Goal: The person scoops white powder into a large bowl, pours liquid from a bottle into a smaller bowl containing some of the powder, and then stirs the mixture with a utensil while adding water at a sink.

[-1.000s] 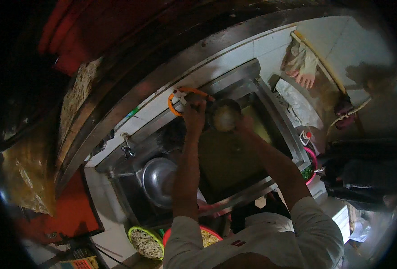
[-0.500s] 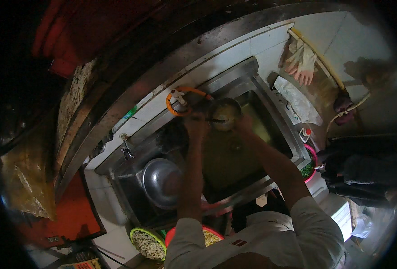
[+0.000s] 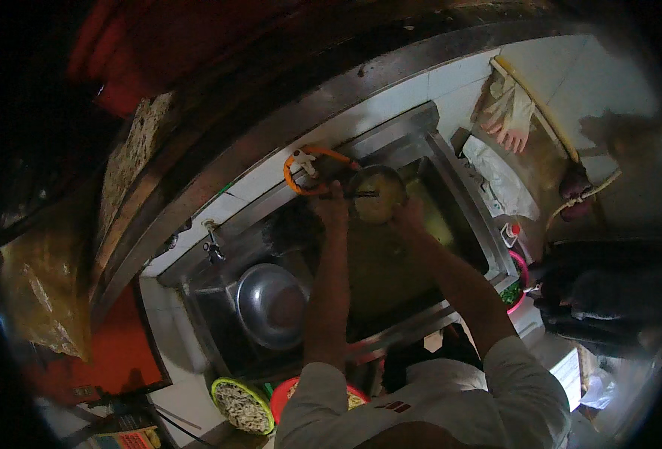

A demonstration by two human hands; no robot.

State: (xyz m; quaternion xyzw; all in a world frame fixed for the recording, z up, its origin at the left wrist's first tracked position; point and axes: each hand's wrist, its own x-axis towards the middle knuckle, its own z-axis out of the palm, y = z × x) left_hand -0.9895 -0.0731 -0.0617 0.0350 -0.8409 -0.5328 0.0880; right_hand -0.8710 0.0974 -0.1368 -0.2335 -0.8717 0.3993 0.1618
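Both hands worked over the sink [image 3: 450, 172] — right hand [image 3: 408, 217] gripped the round bowl [image 3: 376, 193], left hand [image 3: 331, 203] closed on a thin utensil [image 3: 361, 195] — mid-wash, apparently; rinsing seemed due.

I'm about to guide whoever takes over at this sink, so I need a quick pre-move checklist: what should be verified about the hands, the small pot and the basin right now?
1. Right hand grips the small pot at its rim: ok.
2. Left hand is at the pot's other side, near the orange hose: ok.
3. Pot is over the right basin, not the counter: ok.
4. Water running from the hose: cannot tell.
5. Large steel bowl sits apart in the left basin, away from both arms: ok.
6. Pot's contents and fill level: cannot tell, view too dim.
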